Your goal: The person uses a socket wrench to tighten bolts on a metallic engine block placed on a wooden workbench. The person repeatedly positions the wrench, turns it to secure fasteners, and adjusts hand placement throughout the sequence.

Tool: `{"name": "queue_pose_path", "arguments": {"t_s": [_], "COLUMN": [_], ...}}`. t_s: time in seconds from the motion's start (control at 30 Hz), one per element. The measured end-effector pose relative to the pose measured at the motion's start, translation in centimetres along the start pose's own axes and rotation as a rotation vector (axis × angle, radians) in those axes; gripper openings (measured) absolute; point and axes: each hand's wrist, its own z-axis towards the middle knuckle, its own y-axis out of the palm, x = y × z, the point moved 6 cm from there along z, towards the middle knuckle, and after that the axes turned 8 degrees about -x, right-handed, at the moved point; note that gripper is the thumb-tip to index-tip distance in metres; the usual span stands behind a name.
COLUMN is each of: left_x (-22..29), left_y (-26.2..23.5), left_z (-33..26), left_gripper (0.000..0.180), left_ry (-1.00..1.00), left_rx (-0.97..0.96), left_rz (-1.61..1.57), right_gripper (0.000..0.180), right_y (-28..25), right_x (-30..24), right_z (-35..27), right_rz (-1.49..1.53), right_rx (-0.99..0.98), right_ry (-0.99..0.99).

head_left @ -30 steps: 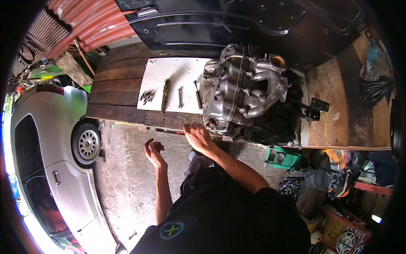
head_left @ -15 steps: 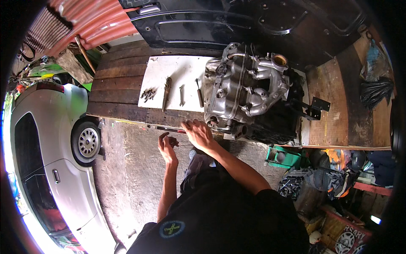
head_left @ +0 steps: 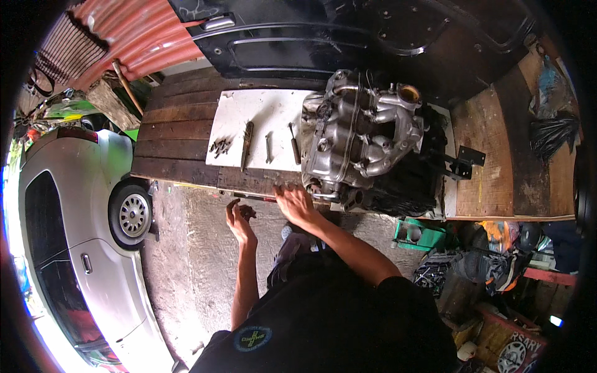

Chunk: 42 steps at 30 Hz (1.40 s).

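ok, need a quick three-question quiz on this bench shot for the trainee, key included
1. True or false: the wrench lies between the small dark parts and the engine.
2. Pick one: what is directly under the wrench?
A) bare planks
B) a white sheet
C) a red cloth
3. Short answer: which of the person's hands is nearer the engine?

Key: 1. True. 2. B. 3. The right hand.

The white board (head_left: 230, 112) is partly hidden by the engine (head_left: 339, 140); near its left edge, small dark pieces (head_left: 220, 148) cannot be identified. The tabletop's front edge (head_left: 186, 161) is partly covered by the right hand (head_left: 297, 205).
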Motion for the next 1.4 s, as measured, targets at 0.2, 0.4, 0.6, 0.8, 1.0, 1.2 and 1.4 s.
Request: {"name": "queue_pose_path", "arguments": {"t_s": [0.2, 0.4, 0.6, 0.8, 1.0, 1.2, 1.4], "left_x": [-1.0, -3.7, -1.8, -4.7, -4.2, 2.8, 1.0], "left_y": [1.8, 6.1, 12.8, 12.0, 9.8, 16.0, 17.2], "left_z": [-0.7, -2.4, -6.4, -5.7, -5.1, -6.3, -7.0], "left_gripper": [0.019, 0.011, 0.022, 0.016, 0.011, 0.023, 0.021], "left_ry": [-0.102, -0.021, 0.151, 0.072, -0.018, 0.292, 0.235], "left_rx": [-0.161, -0.578, -0.915, -0.853, -0.783, -0.896, -0.797], "left_rz": [0.002, 0.237, 0.033, -0.082, -0.171, 0.392, 0.483], "right_gripper": [0.035, 0.039, 0.039, 0.040, 0.039, 0.003, 0.015], "right_y": [-7.9, -11.0, -7.1, -3.7, -12.6, -15.2, -13.4], "right_x": [-1.5, -0.7, -1.1, -2.2, -0.8, 4.5, 10.2], "right_z": [0.1, -1.1, -1.9, -0.1, -2.0, -8.6, -13.8], "right_rz": [0.331, 0.551, 0.414, 0.361, 0.723, 1.192, 1.768], "right_rx": [0.085, 0.150, 0.228, -0.027, 0.179, 0.453, 1.020], "right_ry": [-0.036, -0.071, 0.049, 0.127, -0.103, 0.036, 0.125]}}
